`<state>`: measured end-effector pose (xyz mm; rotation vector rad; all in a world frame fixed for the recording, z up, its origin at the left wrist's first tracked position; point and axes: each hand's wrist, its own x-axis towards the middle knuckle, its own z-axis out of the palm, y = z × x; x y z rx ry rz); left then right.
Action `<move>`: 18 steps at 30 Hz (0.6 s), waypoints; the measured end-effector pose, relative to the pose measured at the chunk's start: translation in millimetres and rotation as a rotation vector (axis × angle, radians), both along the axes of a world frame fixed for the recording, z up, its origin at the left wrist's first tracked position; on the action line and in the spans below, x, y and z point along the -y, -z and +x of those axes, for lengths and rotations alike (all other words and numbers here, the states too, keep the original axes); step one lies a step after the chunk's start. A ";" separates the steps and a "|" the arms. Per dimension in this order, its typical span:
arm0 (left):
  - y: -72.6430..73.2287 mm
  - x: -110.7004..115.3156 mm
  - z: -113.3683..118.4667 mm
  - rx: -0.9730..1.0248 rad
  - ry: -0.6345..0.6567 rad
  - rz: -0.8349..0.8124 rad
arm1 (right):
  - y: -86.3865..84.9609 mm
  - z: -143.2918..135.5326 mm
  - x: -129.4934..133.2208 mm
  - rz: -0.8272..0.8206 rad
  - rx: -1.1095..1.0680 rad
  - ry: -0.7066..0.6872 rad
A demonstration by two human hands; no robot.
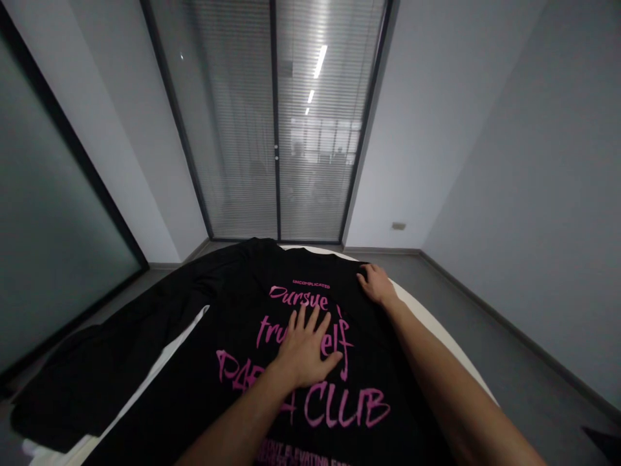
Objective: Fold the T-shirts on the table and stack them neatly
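A black long-sleeved shirt (233,336) lies spread over a white round-edged table (436,323), its pink lettering facing up. My left hand (308,349) rests flat on the middle of the print, fingers spread, covering some letters. At the shirt's upper right shoulder, my right hand (377,283) has its fingers bent together on the fabric by the edge. The left sleeve (92,362) stretches out toward the lower left. The other sleeve cannot be made out; my right forearm covers part of that side.
Beyond the table stands a glass partition (276,129) with blinds and a dark frame. Plain walls (509,129) rise on the right, with a small socket plate (398,226) low down. Grey floor (524,336) surrounds the table, and a frosted glass panel (48,213) is at left.
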<state>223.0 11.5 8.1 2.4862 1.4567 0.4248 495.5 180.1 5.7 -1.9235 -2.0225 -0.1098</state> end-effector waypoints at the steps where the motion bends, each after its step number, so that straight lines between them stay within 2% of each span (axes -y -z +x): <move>1: -1.3 2.0 0.6 -0.003 0.009 0.012 | 1.3 5.6 6.6 0.042 -0.005 0.031; 4: -6.7 15.8 5.3 0.005 0.161 0.051 | 6.1 22.7 24.3 0.103 -0.012 0.138; 7: -11.4 39.4 13.9 0.015 0.450 0.004 | 11.7 36.8 38.8 -0.021 0.003 0.194; 9: -13.2 57.0 20.7 0.024 0.571 -0.026 | 15.0 41.9 47.0 -0.124 0.014 0.166; 12: -14.9 79.8 29.4 0.043 0.632 -0.010 | 15.9 42.3 57.1 -0.180 0.022 0.095; 14: -15.8 90.4 33.2 0.054 0.648 -0.008 | 12.9 39.4 61.8 -0.175 0.010 0.100; 18: -15.9 98.5 35.6 0.089 0.631 -0.044 | 3.2 34.5 65.1 -0.221 -0.098 0.334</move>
